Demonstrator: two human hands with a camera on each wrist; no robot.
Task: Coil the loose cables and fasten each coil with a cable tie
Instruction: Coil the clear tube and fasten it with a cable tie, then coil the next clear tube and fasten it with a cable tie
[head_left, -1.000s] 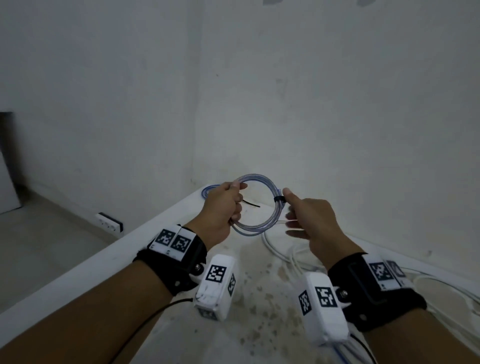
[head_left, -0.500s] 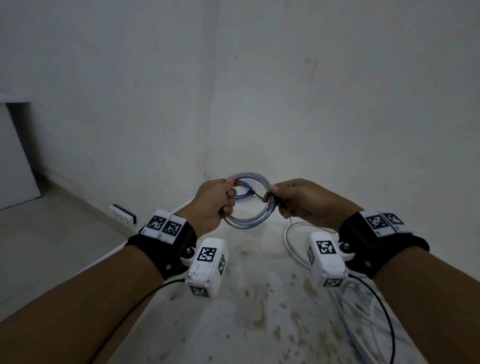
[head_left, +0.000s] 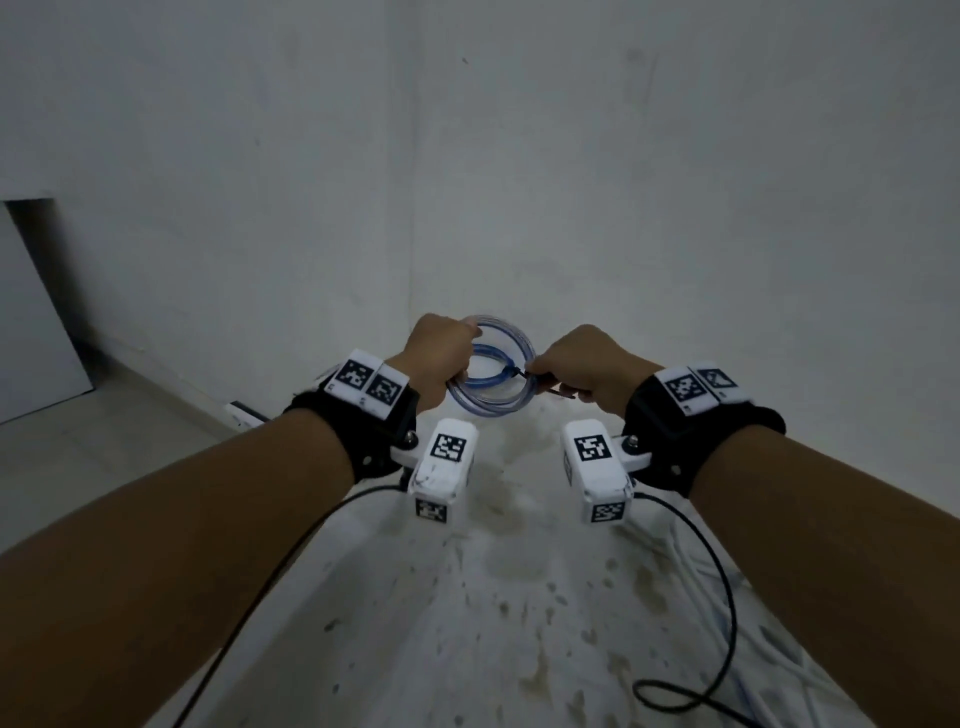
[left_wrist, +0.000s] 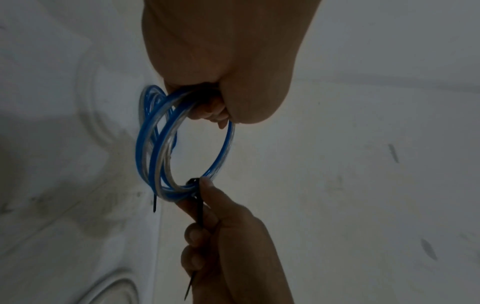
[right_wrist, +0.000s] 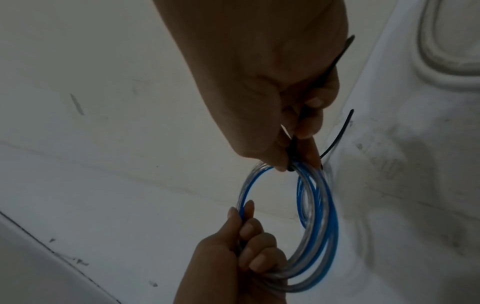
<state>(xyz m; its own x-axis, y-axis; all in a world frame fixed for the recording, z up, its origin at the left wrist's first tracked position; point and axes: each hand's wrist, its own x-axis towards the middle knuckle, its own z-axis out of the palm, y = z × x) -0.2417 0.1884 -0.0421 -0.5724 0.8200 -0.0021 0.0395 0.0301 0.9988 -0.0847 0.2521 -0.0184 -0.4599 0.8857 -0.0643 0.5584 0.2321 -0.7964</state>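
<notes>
white cables (head_left: 737, 618) lie on stained table (head_left: 519, 597).

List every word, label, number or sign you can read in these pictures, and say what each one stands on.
None: no readable words or numbers show.
Left wrist camera and right wrist camera: black-and-white square code markers only, no letters.
Both wristbands: the same coded squares, no text.
Blue cable coil: no print visible.

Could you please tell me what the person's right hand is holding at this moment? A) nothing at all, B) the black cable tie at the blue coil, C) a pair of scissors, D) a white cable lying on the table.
B: the right hand pinches the black cable tie where it wraps the blue coil, while the left hand grips the coil's opposite side.
</notes>
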